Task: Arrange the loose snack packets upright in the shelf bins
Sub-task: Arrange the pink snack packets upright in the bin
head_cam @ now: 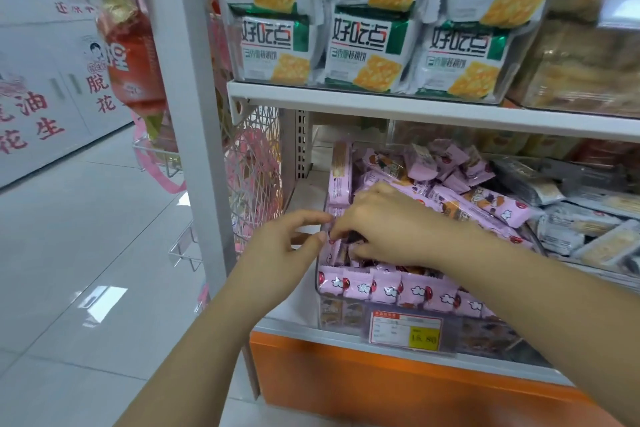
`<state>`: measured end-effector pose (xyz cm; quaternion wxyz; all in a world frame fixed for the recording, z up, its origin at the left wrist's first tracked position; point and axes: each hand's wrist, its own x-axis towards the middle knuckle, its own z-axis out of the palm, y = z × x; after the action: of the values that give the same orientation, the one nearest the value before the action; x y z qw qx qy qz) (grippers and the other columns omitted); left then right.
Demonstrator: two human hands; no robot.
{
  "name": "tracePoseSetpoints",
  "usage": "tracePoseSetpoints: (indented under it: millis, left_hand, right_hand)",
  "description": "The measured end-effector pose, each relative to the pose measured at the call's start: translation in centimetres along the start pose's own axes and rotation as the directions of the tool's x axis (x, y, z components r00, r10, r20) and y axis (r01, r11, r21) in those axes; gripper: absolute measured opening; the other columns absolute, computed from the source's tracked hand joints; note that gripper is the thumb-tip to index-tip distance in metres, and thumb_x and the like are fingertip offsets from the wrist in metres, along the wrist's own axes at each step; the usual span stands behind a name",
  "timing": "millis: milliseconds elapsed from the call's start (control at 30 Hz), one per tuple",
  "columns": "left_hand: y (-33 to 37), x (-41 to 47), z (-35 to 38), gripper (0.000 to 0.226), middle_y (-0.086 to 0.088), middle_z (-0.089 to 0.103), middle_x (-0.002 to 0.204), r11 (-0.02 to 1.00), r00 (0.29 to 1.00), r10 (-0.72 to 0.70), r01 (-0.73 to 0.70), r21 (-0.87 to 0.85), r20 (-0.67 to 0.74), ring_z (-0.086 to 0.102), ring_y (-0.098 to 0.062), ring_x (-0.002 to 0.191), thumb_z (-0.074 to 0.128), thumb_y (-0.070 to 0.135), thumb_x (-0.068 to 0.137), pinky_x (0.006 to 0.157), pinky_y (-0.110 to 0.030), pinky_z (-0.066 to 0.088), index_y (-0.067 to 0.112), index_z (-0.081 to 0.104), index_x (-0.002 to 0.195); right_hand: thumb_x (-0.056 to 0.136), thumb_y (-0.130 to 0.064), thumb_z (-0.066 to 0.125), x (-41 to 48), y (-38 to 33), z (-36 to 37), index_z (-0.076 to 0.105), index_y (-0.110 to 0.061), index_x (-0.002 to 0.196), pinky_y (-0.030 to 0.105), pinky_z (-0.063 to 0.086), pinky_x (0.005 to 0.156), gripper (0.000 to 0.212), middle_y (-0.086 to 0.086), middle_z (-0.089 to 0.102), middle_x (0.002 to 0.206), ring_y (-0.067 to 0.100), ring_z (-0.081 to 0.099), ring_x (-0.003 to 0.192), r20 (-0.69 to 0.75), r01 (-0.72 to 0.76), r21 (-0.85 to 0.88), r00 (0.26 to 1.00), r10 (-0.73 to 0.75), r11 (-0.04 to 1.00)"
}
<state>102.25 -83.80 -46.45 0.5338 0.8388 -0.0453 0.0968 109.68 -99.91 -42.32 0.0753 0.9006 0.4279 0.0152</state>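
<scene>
A clear plastic bin [346, 312] on the lower shelf holds many pink snack packets [485, 201]. Several lie loose in a heap at the back; a row stands upright along the front wall [391, 286]. My right hand [381, 222] reaches into the bin's left part, its fingers pinched on pink packets near the left wall. My left hand [291, 246] is at the bin's left edge, thumb and forefinger touching the same packets. What lies under my right hand is hidden.
Green and white cracker packs [374, 42] fill the shelf above. Grey packets [571, 218] lie in the bin to the right. A yellow price tag [407, 331] hangs on the bin front. A white shelf post [194, 114] stands left, with tiled floor beyond.
</scene>
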Motion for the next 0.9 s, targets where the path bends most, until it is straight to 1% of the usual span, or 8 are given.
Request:
tracePoseSetpoints:
  millis: [167,367,500,600,667,767,833,900]
  left_hand:
    - [-0.3,0.6,-0.1,0.028,0.025,0.063,0.103,1.0,1.0,0.02,-0.02,0.006,0.01,0.059,0.011,0.089,0.058,0.017,0.093,0.071,0.0,0.04,0.045,0.06,0.096]
    - [-0.7,0.8,0.3,0.029,0.021,0.052,0.117,0.997,0.997,0.072,-0.072,0.024,-0.001,0.055,0.012,0.098,0.056,0.015,0.093,0.078,-0.002,0.041,0.042,0.06,0.101]
    - [-0.7,0.8,0.5,0.029,0.023,0.05,0.12,0.993,0.995,0.096,-0.095,0.071,-0.016,0.053,0.01,0.105,0.056,0.017,0.094,0.081,-0.005,0.043,0.044,0.057,0.104]
    - [-0.7,0.6,0.4,0.029,0.025,0.047,0.121,0.983,0.991,0.13,-0.126,0.131,-0.029,0.047,0.012,0.11,0.056,0.017,0.094,0.089,-0.01,0.04,0.042,0.057,0.108]
    - [-0.5,0.4,0.3,0.03,0.026,0.045,0.12,0.968,0.983,0.18,-0.171,0.186,-0.029,0.041,0.019,0.111,0.058,0.016,0.092,0.093,-0.003,0.03,0.038,0.059,0.112]
    - [0.1,0.0,0.5,0.035,0.022,0.047,0.125,0.936,0.97,0.243,-0.241,0.255,0.023,0.041,0.012,0.116,0.064,0.018,0.089,0.093,0.004,0.019,0.033,0.059,0.12]
    - [0.5,-0.3,0.9,0.046,0.019,0.05,0.128,0.918,0.963,0.263,-0.268,0.293,0.056,0.042,0.001,0.12,0.066,0.026,0.088,0.095,0.0,0.022,0.033,0.052,0.131]
    - [0.8,-0.5,1.4,0.053,0.017,0.053,0.126,0.904,0.957,0.285,-0.288,0.315,0.057,0.045,-0.003,0.117,0.066,0.032,0.088,0.096,-0.011,0.032,0.034,0.046,0.137]
  right_hand:
    - [0.086,-0.039,0.062,0.2,0.0,0.7,0.064,-0.036,0.108,0.028,0.017,0.092,0.022,-0.015,0.067,0.103,0.013,0.049,0.1,-0.118,0.061,0.035,0.991,-0.057,0.998]
    - [0.09,-0.029,0.059,-0.5,0.5,0.8,0.069,-0.028,0.092,0.031,0.025,0.093,0.01,-0.015,0.067,0.092,0.01,0.054,0.09,-0.264,0.093,0.13,0.963,-0.056,0.987]
    - [0.086,-0.018,0.066,-2.6,0.6,1.0,0.068,-0.022,0.087,0.027,0.031,0.083,0.005,-0.013,0.066,0.089,0.0,0.052,0.079,-0.431,0.095,0.314,0.901,0.053,0.945]
    - [0.087,-0.011,0.063,-4.2,0.3,0.9,0.068,-0.018,0.089,0.025,0.046,0.075,0.008,-0.005,0.066,0.092,0.011,0.06,0.079,-0.512,0.087,0.442,0.842,0.172,0.893]
    - [0.089,-0.009,0.06,-5.3,0.0,0.6,0.064,-0.021,0.087,0.032,0.05,0.066,0.014,-0.003,0.067,0.091,0.014,0.06,0.071,-0.547,0.08,0.567,0.78,0.303,0.82]
    - [0.095,-0.009,0.052,-6.7,-0.6,0.1,0.054,-0.027,0.084,0.042,0.055,0.06,0.021,-0.004,0.069,0.087,0.021,0.065,0.063,-0.444,0.083,0.817,0.721,0.532,0.57]
    - [0.098,-0.008,0.044,-7.5,-1.1,-0.1,0.048,-0.022,0.087,0.034,0.057,0.062,0.018,-0.008,0.066,0.08,0.019,0.069,0.067,-0.357,0.113,0.909,0.709,0.608,0.402]
    - [0.1,-0.007,0.038,-8.3,-1.7,0.0,0.043,-0.016,0.089,0.033,0.058,0.066,0.015,0.004,0.063,0.084,0.019,0.071,0.072,-0.286,0.131,0.951,0.721,0.631,0.281]
